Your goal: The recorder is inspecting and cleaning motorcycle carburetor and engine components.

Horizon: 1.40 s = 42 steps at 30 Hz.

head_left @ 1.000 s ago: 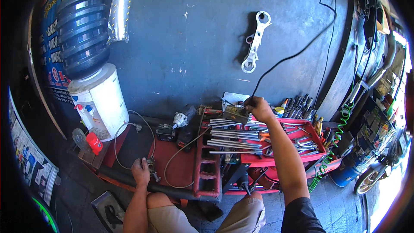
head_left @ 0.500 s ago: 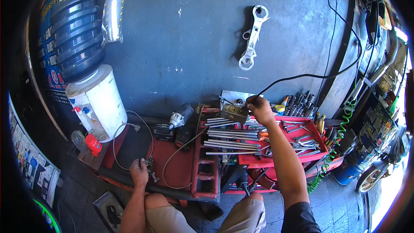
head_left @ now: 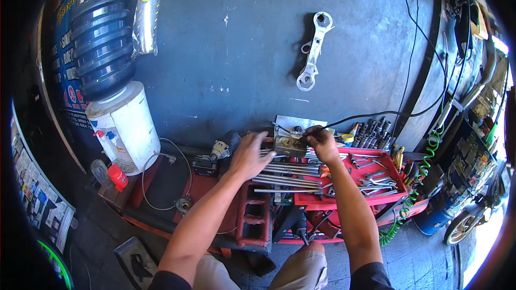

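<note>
My left hand (head_left: 251, 157) reaches over the tool cart with its fingers spread and nothing in them, just left of a small dark open-topped box (head_left: 291, 146). My right hand (head_left: 323, 146) is closed at the box's right side, where a black cable (head_left: 376, 113) runs into its fingers. Whatever else those fingers hold is hidden. Long metal rods (head_left: 290, 174) lie in front of the box, below both hands. On the bench at the left rests a small metal part with a hose (head_left: 183, 204).
A red tray of wrenches (head_left: 371, 174) and upright sockets (head_left: 372, 134) stand to the right. A power tool (head_left: 220, 150) lies left of the box. Further left is a water dispenser (head_left: 126, 129) with a red-capped bottle (head_left: 117, 176). A green coiled hose (head_left: 422, 177) hangs at the right.
My left hand has let go of the metal part on the bench and moved up and right to beside the box. My right hand stays by the box, slightly lower, with the cable.
</note>
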Motion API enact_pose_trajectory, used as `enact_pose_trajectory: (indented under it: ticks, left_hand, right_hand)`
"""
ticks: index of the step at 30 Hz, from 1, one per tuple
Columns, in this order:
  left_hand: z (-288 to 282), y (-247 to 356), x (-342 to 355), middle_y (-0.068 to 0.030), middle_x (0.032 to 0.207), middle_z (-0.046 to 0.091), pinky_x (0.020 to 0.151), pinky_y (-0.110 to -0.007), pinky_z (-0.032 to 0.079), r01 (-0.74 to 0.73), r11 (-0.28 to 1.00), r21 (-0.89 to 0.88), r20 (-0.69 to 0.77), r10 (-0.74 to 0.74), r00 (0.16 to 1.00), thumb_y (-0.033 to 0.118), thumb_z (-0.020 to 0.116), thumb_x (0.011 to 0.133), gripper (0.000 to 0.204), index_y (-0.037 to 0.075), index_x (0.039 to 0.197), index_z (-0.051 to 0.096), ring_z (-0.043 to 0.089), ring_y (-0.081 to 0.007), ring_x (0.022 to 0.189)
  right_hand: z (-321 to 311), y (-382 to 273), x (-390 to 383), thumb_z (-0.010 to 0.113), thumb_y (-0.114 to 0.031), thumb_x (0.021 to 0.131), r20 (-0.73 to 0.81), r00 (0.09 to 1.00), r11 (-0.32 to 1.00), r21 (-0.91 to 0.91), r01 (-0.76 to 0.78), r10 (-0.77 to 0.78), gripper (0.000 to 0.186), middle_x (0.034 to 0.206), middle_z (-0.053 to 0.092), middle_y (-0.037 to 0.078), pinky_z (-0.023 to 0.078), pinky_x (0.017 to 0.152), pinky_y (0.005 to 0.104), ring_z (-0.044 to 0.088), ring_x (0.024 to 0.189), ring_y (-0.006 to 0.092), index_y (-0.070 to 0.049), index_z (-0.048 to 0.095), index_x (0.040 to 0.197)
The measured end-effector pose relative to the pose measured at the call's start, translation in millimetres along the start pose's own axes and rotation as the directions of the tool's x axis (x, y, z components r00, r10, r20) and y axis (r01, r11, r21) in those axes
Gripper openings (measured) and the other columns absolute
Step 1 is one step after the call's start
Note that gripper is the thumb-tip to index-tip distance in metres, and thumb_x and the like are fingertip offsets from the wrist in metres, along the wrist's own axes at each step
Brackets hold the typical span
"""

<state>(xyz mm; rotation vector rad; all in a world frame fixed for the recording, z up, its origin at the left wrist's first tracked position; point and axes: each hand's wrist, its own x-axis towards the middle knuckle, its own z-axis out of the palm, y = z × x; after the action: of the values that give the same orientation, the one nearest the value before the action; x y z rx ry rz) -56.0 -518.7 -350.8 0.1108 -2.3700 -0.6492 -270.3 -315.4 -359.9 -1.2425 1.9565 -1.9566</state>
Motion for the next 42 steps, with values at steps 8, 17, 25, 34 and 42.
enact_pose_trajectory:
  ticks: [8,17,25,34,42]
  left_hand:
    - [50.1,15.9,76.0,-0.0242,0.144,0.053,0.116,-0.044,0.038,-0.006,0.999,0.042,0.431,-0.013,0.902,0.030,0.082,0.081,0.076,0.000,0.144,0.050,0.048,-0.0406,0.136]
    - [55.6,6.1,68.5,-0.0223,0.140,0.058,0.114,-0.043,0.041,0.007,0.999,-0.048,0.373,0.011,0.928,0.027,0.082,0.082,0.067,0.000,0.138,0.057,0.053,-0.0365,0.132]
    - [54.1,6.4,66.9,-0.0234,0.139,0.059,0.112,-0.041,0.043,0.021,0.997,-0.072,0.350,0.005,0.937,0.027,0.082,0.082,0.068,-0.001,0.139,0.056,0.056,-0.0365,0.131]
    - [54.8,7.0,61.9,-0.0229,0.138,0.059,0.112,-0.041,0.043,0.053,0.996,-0.074,0.338,-0.025,0.941,0.026,0.081,0.083,0.066,0.002,0.139,0.056,0.056,-0.0362,0.131]
    - [66.6,-3.7,61.0,-0.0198,0.137,0.060,0.111,-0.041,0.043,0.021,0.992,-0.122,0.295,0.016,0.955,0.027,0.080,0.082,0.060,0.008,0.136,0.060,0.057,-0.0357,0.128]
  right_hand:
    - [3.1,-27.9,-1.0,0.062,0.004,0.091,0.077,0.997,0.989,-0.148,-0.021,0.033,0.020,0.106,0.070,0.010,0.049,0.099,0.0337,0.064,0.104,0.0193,0.003,0.063,0.111]
    - [10.0,-52.9,22.8,0.065,-0.001,0.087,0.191,0.978,0.842,-0.538,0.032,0.085,0.025,0.103,0.074,0.015,0.053,0.091,0.0361,0.070,0.098,0.0259,0.001,0.069,0.111]
    - [14.7,-49.0,23.8,0.067,-0.002,0.082,0.226,0.965,0.735,-0.676,0.055,0.135,0.023,0.100,0.074,0.015,0.053,0.090,0.0378,0.069,0.096,0.0266,0.001,0.071,0.104]
    - [10.2,-84.1,5.9,0.072,-0.013,0.088,-0.022,1.000,0.929,-0.370,-0.018,0.011,0.043,0.117,0.070,0.015,0.050,0.097,0.0349,0.066,0.107,0.0234,0.003,0.062,0.126]
    - [-4.3,-203.8,-2.8,0.048,-0.014,0.106,-0.818,0.354,0.752,-0.139,0.644,-0.454,0.048,0.121,0.065,0.018,0.056,0.080,0.0323,0.067,0.087,0.0197,0.003,0.034,0.149]
